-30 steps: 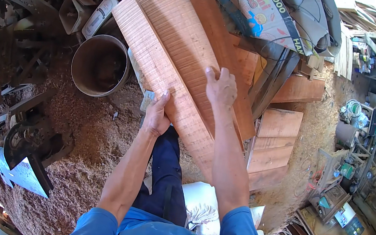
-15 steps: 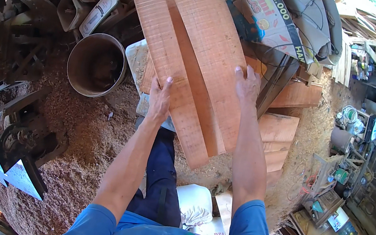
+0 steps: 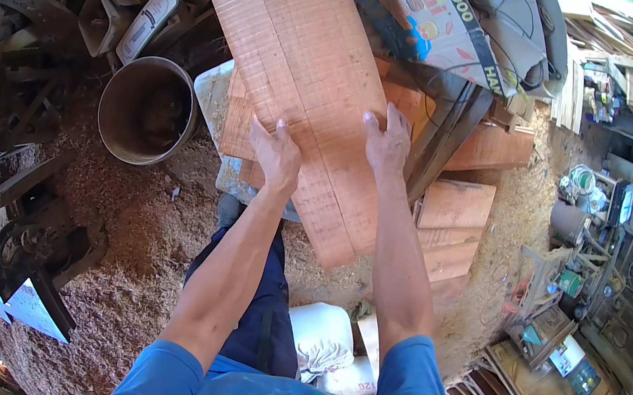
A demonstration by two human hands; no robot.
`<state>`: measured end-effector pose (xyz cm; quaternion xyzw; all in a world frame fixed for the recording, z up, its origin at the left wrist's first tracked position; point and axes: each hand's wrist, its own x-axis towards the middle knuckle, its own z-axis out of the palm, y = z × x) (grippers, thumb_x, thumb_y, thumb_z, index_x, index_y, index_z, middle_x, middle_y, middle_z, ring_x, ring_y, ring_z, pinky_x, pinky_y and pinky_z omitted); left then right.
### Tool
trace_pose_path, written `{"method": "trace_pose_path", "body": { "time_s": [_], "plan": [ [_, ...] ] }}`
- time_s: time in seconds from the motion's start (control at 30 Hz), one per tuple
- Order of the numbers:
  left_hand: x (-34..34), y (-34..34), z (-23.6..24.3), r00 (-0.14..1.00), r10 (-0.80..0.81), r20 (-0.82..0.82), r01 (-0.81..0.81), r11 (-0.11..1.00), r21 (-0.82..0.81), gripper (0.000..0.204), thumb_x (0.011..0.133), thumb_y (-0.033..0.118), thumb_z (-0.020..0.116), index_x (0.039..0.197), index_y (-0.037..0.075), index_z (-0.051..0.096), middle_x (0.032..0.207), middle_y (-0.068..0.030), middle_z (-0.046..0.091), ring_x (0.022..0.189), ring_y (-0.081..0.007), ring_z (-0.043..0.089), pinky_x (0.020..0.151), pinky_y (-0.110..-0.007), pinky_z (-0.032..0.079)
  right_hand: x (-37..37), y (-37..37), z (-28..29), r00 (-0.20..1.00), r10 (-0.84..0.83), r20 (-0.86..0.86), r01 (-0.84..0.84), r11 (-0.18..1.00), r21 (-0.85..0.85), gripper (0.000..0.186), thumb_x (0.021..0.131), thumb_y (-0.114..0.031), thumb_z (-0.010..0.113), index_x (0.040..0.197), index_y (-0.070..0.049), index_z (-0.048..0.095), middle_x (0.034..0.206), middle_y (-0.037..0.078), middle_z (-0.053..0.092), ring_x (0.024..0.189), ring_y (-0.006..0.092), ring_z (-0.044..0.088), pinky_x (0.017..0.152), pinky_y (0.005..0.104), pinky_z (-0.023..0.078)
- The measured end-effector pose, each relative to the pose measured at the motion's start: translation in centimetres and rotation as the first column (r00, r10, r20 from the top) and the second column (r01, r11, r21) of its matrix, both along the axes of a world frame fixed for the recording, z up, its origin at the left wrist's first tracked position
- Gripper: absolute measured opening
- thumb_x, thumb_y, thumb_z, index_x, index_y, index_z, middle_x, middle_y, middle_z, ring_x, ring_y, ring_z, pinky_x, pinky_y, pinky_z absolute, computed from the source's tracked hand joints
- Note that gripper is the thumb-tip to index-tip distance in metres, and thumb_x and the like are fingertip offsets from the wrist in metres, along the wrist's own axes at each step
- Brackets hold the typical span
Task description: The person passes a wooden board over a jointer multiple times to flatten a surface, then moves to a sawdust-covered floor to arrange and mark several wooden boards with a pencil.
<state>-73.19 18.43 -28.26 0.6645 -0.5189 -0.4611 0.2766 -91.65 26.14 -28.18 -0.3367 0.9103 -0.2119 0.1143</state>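
Observation:
Two reddish-brown wooden planks lie side by side at a slant in front of me, their long edges meeting in a thin seam. My left hand [image 3: 277, 156] grips the outer edge of the narrower left plank [image 3: 263, 59], thumb on top. On the far side, my right hand [image 3: 386, 144] holds the outer edge of the wider right plank [image 3: 332, 54], its thumb also on the upper face. The fingers beneath the wood are mostly hidden. Shorter pieces of wood [image 3: 238, 126] show under the planks on a pale, worn surface [image 3: 214, 97].
A round bucket [image 3: 141, 153] stands left on sawdust-covered ground. Dark scrap parts [image 3: 103, 20] crowd the upper left. A printed cardboard box [image 3: 445, 31] sits beyond the planks. More boards [image 3: 457, 207] lie to the right, and white sacks [image 3: 320, 339] by my legs.
The wide gap between the two planks has closed, and their edges now meet. My hands have come closer together, the right one moving left along with its plank.

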Motion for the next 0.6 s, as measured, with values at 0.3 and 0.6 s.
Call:
{"method": "trace_pose_path", "body": {
  "time_s": [0.3,0.6],
  "plan": [
    [1.7,-0.9,0.5,0.973,0.028,-0.228,0.027,0.972,0.232,0.062,0.098,0.014,0.058,0.148,-0.012,0.031,0.144,-0.0305,0.046,0.133,-0.0406,0.047,0.113,-0.044,0.036,0.9,-2.8,4.3,0.976,-0.083,0.203,0.049,0.985,0.167,0.073,0.087,-0.046,0.073,0.139,0.003,0.055,0.133,0.026,0.062,0.126,0.0396,0.058,0.108,0.0446,0.044],
    [2.5,-1.9,1.3,0.971,-0.127,-0.203,0.162,0.972,0.17,0.066,0.097,0.019,0.061,0.147,-0.015,0.033,0.145,-0.0304,0.048,0.134,-0.0365,0.049,0.113,-0.041,0.037,1.0,-2.8,5.5,0.954,-0.061,0.294,0.023,0.991,0.132,0.077,0.085,-0.044,0.075,0.143,0.002,0.051,0.142,0.024,0.056,0.132,0.0374,0.053,0.112,0.0438,0.04]
  ]
}}
